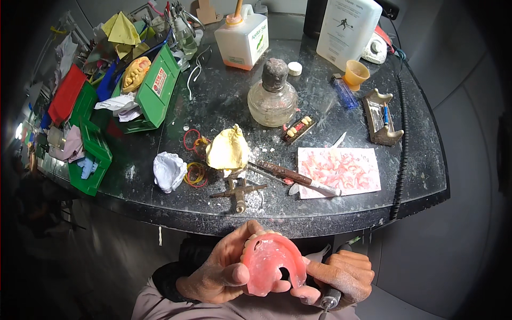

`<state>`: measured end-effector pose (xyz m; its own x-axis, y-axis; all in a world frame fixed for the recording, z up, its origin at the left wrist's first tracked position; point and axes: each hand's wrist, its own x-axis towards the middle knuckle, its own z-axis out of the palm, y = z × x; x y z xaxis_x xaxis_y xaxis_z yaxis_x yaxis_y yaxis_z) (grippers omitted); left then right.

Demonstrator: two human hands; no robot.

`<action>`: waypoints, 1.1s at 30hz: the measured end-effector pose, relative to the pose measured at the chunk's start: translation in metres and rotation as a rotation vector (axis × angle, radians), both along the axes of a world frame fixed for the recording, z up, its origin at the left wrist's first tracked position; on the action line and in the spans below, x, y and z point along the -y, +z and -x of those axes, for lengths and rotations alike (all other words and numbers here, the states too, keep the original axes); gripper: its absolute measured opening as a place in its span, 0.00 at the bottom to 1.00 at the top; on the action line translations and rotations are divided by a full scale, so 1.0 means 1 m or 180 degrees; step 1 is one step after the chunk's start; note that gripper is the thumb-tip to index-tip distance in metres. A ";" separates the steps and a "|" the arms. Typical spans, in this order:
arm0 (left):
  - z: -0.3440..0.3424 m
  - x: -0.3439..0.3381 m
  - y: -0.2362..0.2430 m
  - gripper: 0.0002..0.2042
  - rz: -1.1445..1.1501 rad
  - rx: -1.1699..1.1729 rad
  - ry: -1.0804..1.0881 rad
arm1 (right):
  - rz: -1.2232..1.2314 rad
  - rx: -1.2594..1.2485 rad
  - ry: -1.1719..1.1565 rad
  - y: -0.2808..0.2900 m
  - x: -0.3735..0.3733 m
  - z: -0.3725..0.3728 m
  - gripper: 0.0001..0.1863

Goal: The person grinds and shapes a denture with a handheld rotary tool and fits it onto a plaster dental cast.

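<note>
A pink denture (pixel 269 260) with a row of cream teeth along its far edge is held over my lap, just off the bench's front edge. My left hand (pixel 216 272) grips it from the left, thumb on the pink plate and fingers beneath. In my right hand (pixel 348 273) is a grey metal handpiece (pixel 332 297), its tip pointing down toward me. Fingers of that hand also touch the denture's right side. On the bench beyond, a yellow plaster cast (pixel 228 148) sits on a brass articulator (pixel 238 193), and a white plaster piece (pixel 169 172) lies to its left.
A brown-handled knife (pixel 290 175) rests partly on a pad with pink shavings (pixel 341 168). Behind stand a glass spirit lamp (pixel 272 101), a white bottle (pixel 241 40) and a large jug (pixel 346 32). Green bins (pixel 157 88) crowd the left. A black coiled cord (pixel 404 133) runs down the right.
</note>
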<state>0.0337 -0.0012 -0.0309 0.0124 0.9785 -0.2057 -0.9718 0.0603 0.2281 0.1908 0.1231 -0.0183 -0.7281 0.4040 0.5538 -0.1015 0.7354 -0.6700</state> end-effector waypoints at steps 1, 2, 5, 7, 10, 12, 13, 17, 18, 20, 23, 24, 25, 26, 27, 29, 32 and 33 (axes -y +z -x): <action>-0.001 -0.002 0.003 0.28 -0.0010 0.0004 -0.0011 | -0.0010 0.0004 -0.0011 0.000 0.000 -0.001 0.20; -0.001 -0.006 0.009 0.35 0.0243 -0.0124 0.0021 | -0.0020 0.0014 -0.0063 0.000 0.000 -0.002 0.20; -0.001 -0.008 0.019 0.43 0.0543 -0.0378 -0.0123 | 0.0018 0.0081 -0.0206 0.004 0.002 -0.004 0.19; 0.004 -0.008 0.014 0.45 0.0552 -0.0518 -0.0300 | 0.0050 -0.0118 -0.0289 -0.002 0.002 0.001 0.19; 0.003 -0.005 0.003 0.44 0.0134 -0.1013 -0.0407 | 0.0097 -0.0048 -0.0502 -0.005 0.010 0.003 0.19; -0.005 -0.010 0.006 0.43 0.0247 -0.1354 -0.0150 | -0.0036 -0.0050 -0.0396 0.028 0.007 0.003 0.12; -0.006 -0.018 0.010 0.41 0.0094 -0.1330 -0.0268 | -0.0052 -0.0121 -0.0516 0.027 0.008 -0.001 0.14; -0.001 -0.009 0.007 0.39 -0.0146 -0.1151 0.0057 | 0.0600 0.0143 -0.0181 0.036 0.011 -0.002 0.25; 0.003 -0.008 0.007 0.39 -0.0258 -0.1182 0.0103 | 0.0997 0.0217 -0.0292 0.041 0.012 -0.008 0.33; 0.017 -0.002 0.006 0.38 -0.0431 -0.1532 0.0803 | 0.2591 -0.0481 -0.0556 0.026 0.004 -0.005 0.41; 0.052 0.014 0.016 0.39 -0.0594 -0.1939 0.1612 | 0.1773 -0.1250 -0.0690 0.057 -0.035 0.011 0.26; 0.066 0.021 0.020 0.40 -0.0670 -0.2163 0.1872 | 0.1605 -0.1087 -0.0793 0.070 -0.055 0.012 0.24; 0.075 0.023 0.029 0.40 -0.0657 -0.2353 0.2082 | 0.1724 -0.1042 -0.1005 0.083 -0.076 0.011 0.20; 0.085 0.024 0.038 0.41 -0.0635 -0.2537 0.2296 | 0.1853 -0.0994 -0.1219 0.091 -0.098 0.010 0.16; 0.097 0.037 0.040 0.40 -0.0473 -0.2698 0.2464 | 0.1864 -0.0833 -0.1062 0.079 -0.132 0.022 0.15; 0.118 0.050 0.055 0.41 -0.0438 -0.3066 0.2496 | 0.1716 -0.0679 -0.1118 0.068 -0.187 0.028 0.12; 0.136 0.073 0.064 0.43 -0.0373 -0.3505 0.2757 | 0.1644 -0.0068 -0.1410 0.026 -0.246 0.050 0.09; 0.141 0.079 0.061 0.44 -0.0336 -0.3655 0.2808 | 0.1598 0.0156 -0.1451 0.008 -0.261 0.061 0.09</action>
